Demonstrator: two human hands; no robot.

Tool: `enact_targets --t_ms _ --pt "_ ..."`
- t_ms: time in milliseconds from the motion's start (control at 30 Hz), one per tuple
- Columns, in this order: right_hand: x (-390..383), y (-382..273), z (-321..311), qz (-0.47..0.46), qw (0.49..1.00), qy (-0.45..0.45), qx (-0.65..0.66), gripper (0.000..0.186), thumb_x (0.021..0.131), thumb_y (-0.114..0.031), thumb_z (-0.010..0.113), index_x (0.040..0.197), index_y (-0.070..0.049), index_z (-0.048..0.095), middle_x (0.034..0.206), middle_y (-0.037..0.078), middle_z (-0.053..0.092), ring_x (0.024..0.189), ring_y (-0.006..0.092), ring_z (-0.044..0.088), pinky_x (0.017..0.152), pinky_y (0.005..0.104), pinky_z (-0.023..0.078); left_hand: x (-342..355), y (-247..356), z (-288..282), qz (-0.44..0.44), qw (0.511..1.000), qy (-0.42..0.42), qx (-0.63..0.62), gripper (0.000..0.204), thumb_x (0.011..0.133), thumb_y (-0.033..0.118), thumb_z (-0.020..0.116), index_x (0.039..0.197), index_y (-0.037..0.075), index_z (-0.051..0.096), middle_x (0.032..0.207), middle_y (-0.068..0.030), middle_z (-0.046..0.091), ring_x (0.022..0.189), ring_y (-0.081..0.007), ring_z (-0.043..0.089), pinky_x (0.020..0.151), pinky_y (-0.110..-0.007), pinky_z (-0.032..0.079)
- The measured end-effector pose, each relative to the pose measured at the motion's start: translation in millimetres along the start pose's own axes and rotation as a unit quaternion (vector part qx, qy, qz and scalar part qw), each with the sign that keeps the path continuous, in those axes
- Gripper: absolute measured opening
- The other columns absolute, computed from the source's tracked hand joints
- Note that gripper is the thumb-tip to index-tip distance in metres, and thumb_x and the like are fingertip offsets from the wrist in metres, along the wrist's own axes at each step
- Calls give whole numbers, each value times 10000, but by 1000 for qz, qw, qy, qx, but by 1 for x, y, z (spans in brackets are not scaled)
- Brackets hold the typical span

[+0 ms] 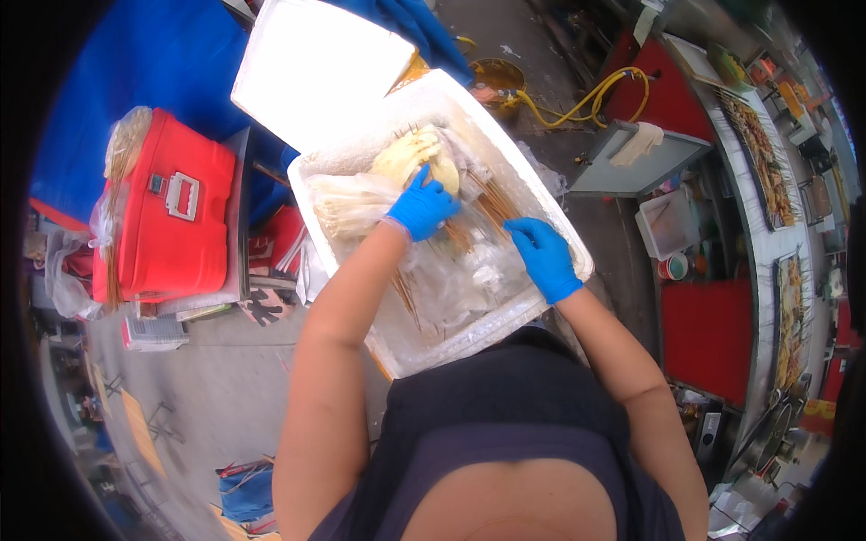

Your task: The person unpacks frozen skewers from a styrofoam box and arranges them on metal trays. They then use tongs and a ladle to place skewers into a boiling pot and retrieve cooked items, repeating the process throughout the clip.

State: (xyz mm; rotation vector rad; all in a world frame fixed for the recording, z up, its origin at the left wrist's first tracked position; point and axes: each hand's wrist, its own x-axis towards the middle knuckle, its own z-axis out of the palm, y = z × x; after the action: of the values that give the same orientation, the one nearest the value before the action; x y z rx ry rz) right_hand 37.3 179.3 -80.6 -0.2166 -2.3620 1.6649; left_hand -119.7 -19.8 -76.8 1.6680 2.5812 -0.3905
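The left hand (422,206), in a blue glove, has its grip closed on a clear plastic bag (356,203) of pale food inside the white foam box (469,334); the fingers curl over the bag's top edge, near the far end of the box. The right hand (544,257), also gloved in blue, lies with a flat and fairly wide grip on the crumpled plastic bags at the right side of the box; whether it pinches anything I cannot tell, because the fingers hide the contact. Between the two hands, in the middle of the box, lie bundles of wooden skewers (492,206) with food on them, some wrapped in plastic; a pale yellowish bundle (410,153) sits just beyond the left hand. The foam lid (316,63) stands open behind the box; a red cooler (171,212) is to the left of the box, and a long counter (767,234) with trays of skewered food is well to its right. In my judgement the step in hand is sorting through the bags to take one out; lifting the held bag would call for the right hand to hold the other bags down, so that the skewers do not catch and pierce the plastic.
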Motion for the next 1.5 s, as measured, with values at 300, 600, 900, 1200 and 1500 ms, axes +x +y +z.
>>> enact_targets --t_ms 300,600,900,1200,1500 --pt "2 3 0 -4 999 4 -38 157 826 -147 574 960 -78 618 919 109 609 783 225 594 693 304 469 -44 -28 -2 -71 991 116 -15 519 613 25 591 1078 255 571 910 42 550 960 -184 507 1061 -512 172" --pt "0 -1 4 9 959 -151 -241 210 797 -254 573 930 -97 621 946 126 606 841 314 583 737 378 466 -53 9 -3 -99 976 181 -75 568 751 16 480 1280 217 425 1238 -59 471 1161 -304 414 1026 -507 231" --pt "0 -5 5 3 962 -129 -239 208 798 -263 567 907 -95 625 897 133 616 830 320 585 722 384 467 -62 99 -45 -129 959 -178 -179 277 769 249 582 1001 99 601 748 -90 610 699 -269 609 615 -372 455" --pt "0 -12 5 11 967 -114 -226 205 808 -262 540 874 -88 626 860 144 614 804 335 582 707 389 465 -81 94 7 -145 974 -84 -151 168 776 188 527 817 88 656 740 -104 636 671 -291 627 566 -397 490" --pt "0 -10 7 5 968 -114 -222 194 811 -258 543 860 -89 625 861 150 610 800 340 579 696 399 467 -111 -5 -8 -383 515 145 -753 136 786 78 502 844 33 617 756 -48 602 642 -133 566 600 -244 480"
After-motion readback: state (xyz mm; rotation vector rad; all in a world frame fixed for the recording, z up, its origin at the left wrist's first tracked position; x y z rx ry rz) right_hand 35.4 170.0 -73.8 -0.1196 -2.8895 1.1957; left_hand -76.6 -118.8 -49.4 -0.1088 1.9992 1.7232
